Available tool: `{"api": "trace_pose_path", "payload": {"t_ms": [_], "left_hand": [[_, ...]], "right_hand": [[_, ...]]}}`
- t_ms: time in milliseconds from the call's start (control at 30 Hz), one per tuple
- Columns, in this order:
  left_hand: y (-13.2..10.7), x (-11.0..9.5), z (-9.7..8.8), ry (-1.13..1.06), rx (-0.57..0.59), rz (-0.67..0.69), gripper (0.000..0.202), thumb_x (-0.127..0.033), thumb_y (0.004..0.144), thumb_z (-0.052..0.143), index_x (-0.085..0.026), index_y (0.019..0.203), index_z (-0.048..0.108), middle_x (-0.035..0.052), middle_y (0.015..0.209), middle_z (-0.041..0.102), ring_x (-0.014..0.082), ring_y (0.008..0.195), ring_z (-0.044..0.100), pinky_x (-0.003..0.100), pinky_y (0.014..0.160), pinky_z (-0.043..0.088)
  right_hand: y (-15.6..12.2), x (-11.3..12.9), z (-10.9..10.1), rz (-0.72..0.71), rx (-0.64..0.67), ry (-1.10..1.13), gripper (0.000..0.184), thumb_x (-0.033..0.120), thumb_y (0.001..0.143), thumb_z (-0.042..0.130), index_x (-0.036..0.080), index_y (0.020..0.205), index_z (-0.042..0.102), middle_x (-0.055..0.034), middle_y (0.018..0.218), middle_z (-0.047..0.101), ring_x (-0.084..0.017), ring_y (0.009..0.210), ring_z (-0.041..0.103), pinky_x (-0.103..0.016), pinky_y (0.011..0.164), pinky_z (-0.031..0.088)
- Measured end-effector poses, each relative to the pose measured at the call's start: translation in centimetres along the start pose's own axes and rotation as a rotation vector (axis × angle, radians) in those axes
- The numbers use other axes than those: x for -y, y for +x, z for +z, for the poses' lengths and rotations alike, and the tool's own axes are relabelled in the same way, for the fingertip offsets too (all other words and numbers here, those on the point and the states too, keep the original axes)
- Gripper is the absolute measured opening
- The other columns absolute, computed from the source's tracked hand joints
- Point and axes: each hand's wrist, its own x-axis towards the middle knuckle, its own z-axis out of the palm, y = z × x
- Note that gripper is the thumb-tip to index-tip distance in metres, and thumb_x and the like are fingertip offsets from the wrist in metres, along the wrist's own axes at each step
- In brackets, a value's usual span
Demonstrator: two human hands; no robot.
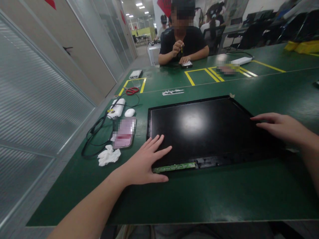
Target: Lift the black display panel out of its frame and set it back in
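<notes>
A black flat display panel [199,129] lies face up on the green table, its dark screen reflecting a bright spot. Along its front edge runs a narrow green circuit board [174,167]. My left hand [146,159] rests with spread fingers at the panel's front left corner, fingertips over the screen and thumb in front of the circuit board. Stretched fingers of my right hand [279,126] reach the panel's right edge, where fingertips seem to touch the frame. Neither hand is closed around anything.
On the left lie a phone [124,132], crumpled white tissue [109,155], a white mouse-like object [130,113], a white device [116,108] with black cable, and red-handled scissors [132,91]. White strips [172,92] lie behind the panel. Across the table sits a person [184,43] handling small items.
</notes>
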Motion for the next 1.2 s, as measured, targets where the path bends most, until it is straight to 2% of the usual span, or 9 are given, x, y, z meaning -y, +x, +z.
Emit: {"api": "trace_pose_path", "payload": {"t_ms": [267, 533, 800, 1067, 1200], "left_hand": [[0.08, 0.02, -0.04, 0.072, 0.017, 0.007, 0.090, -0.065, 0.079, 0.068, -0.026, 0.154, 0.037, 0.0176, 0.167, 0.011, 0.0395, 0.152, 0.012, 0.061, 0.119, 0.018], [-0.02, -0.23, -0.15, 0.069, 0.013, 0.035, 0.084, -0.058, 0.082, 0.069, -0.024, 0.153, 0.039, 0.0164, 0.166, 0.015, 0.0408, 0.152, 0.015, 0.059, 0.119, 0.024], [0.15, -0.60, -0.63, 0.095, 0.063, 0.037, 0.080, -0.054, 0.086, 0.066, -0.018, 0.153, 0.040, 0.0215, 0.165, 0.016, 0.0423, 0.151, 0.014, 0.059, 0.117, 0.027], [-0.17, -0.45, -0.60, 0.077, 0.057, 0.038, 0.075, -0.051, 0.088, 0.065, -0.019, 0.152, 0.042, 0.0188, 0.164, 0.021, 0.0405, 0.150, 0.018, 0.057, 0.118, 0.028], [-0.31, -0.33, -0.79, 0.071, 0.075, 0.014, 0.077, -0.049, 0.086, 0.067, -0.019, 0.152, 0.042, 0.0194, 0.164, 0.019, 0.0389, 0.151, 0.018, 0.056, 0.118, 0.028]], "right_hand": [[-0.12, 0.06, -0.08, -0.007, 0.002, 0.005, 0.037, 0.035, 0.047, 0.044, 0.025, 0.078, 0.061, -0.0030, 0.089, 0.057, -0.019, 0.077, 0.050, -0.034, 0.072, 0.035], [0.17, -0.39, 0.03, -0.032, 0.004, -0.002, 0.037, 0.035, 0.048, 0.044, 0.025, 0.079, 0.061, -0.0028, 0.091, 0.057, -0.018, 0.077, 0.050, -0.034, 0.072, 0.035], [-0.16, 0.17, -0.05, -0.027, -0.002, 0.008, 0.037, 0.035, 0.048, 0.044, 0.024, 0.078, 0.060, -0.0030, 0.089, 0.057, -0.019, 0.076, 0.050, -0.035, 0.073, 0.036], [-0.19, 0.24, -0.11, -0.034, 0.001, 0.017, 0.035, 0.035, 0.048, 0.044, 0.023, 0.077, 0.060, -0.0021, 0.091, 0.057, -0.018, 0.080, 0.050, -0.034, 0.076, 0.034], [-0.14, 0.16, -0.01, -0.058, 0.010, 0.030, 0.033, 0.034, 0.049, 0.044, 0.023, 0.076, 0.060, -0.0015, 0.090, 0.057, -0.017, 0.080, 0.049, -0.033, 0.076, 0.033]]}}
